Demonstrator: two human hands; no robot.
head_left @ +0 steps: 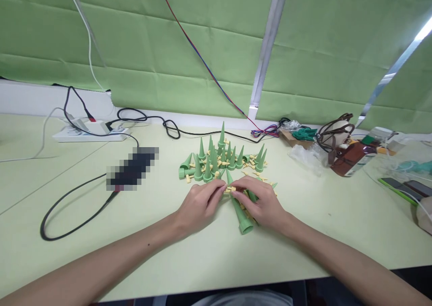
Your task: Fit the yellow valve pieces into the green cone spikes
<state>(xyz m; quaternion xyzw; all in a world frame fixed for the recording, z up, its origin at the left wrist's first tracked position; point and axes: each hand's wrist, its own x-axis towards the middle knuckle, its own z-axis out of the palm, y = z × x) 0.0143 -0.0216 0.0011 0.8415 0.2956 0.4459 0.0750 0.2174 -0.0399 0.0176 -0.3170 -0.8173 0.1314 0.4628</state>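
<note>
My left hand (201, 203) and my right hand (262, 202) meet above the middle of the table, fingertips pinched together. Between them is a small yellow plastic valve piece (229, 189), gripped from both sides; the fingers hide part of it. Under my right hand lies a green plastic watering spike (241, 218), its open wide end towards me. More spikes are partly covered by that hand. Just beyond my hands stands a cluster of green cone-shaped spikes (208, 166), some upright and some lying down. Small yellow pieces (249, 164) are scattered among them.
A cable runs to a dark pixelated device (133, 168) at left, near a white power strip (91, 132). A brown bottle (354, 157), clear plastic bags (307, 157) and a cardboard box (292, 139) sit at right. Phones (400, 191) lie farther right. Green curtain (189, 49) hangs behind.
</note>
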